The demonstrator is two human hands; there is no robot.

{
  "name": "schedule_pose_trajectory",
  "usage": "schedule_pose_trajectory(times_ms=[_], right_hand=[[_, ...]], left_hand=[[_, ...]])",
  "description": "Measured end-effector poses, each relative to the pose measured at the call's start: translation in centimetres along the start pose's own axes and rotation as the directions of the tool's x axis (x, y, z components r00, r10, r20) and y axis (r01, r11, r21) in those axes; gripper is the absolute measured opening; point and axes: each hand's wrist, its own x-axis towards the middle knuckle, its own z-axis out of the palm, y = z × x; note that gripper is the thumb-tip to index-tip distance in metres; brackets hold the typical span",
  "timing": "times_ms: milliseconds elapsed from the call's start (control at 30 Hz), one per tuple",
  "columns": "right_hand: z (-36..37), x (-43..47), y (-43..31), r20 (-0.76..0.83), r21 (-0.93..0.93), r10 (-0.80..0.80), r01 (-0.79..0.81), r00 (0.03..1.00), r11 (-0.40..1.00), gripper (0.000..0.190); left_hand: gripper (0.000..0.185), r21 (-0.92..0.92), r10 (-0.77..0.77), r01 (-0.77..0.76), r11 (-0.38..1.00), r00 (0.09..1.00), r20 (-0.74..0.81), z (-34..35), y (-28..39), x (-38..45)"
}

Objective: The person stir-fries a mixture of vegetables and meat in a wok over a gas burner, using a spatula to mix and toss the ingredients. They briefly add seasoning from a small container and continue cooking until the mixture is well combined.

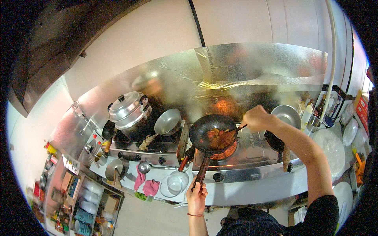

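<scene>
My left hand (197, 196) is closed around the dark wooden handle (203, 171) of a black wok (200, 129), which is tilted over a glowing gas burner (226, 152). Reddish cooked food with lighter pieces (217, 138) lies in the wok's right half. At the right rim, my right hand (257, 119) grips the end of a utensil that slants down into the food; the far end of this utensil is hard to make out. A metal pan (286, 115) stands behind my right forearm, with a darker pan (273, 141) beside it.
Left of the wok, a second stove (138, 155) bears a lidded aluminium steamer pot (127, 110) and a steel pan (168, 122). Along the counter lie a ladle (144, 167), pink cloths (151, 187) and a clear bowl (174, 183). Bottles (307, 113) stand at the right; shelves of bowls (84, 216) at lower left.
</scene>
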Motion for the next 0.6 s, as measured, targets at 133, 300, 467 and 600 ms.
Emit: schedule_pose_trajectory(times_ms=[133, 300, 467, 600], right_hand=[[-2.5, -1.0, -1.6, 0.164, -0.119, 0.201, -0.183, 0.966, 0.976, 0.017], [2.7, 1.1, -1.2, 0.005, -0.035, 0.406, -0.406, 0.914, 0.913, 0.017], [5.3, 2.0, -0.5, -0.222, 0.255, 0.511, -0.457, 0.83, 0.852, 0.021], [7.1, 2.2, -2.1, -0.059, 0.266, 0.478, -0.448, 0.876, 0.854, 0.02]], left_hand=[[0.043, -0.008, -0.003, 0.003, 1.0, 1.0, 0.017, -0.3, -0.2, 0.2], [0.042, 0.007, -0.016, 0.016, 1.0, 0.999, 0.036, 0.4, -0.2, 0.5], [0.041, 0.004, -0.02, 0.019, 1.0, 0.999, 0.027, 0.2, 0.0, 0.3], [0.041, 0.007, -0.036, 0.036, 0.999, 0.999, 0.01, 0.4, -0.1, 0.5]])
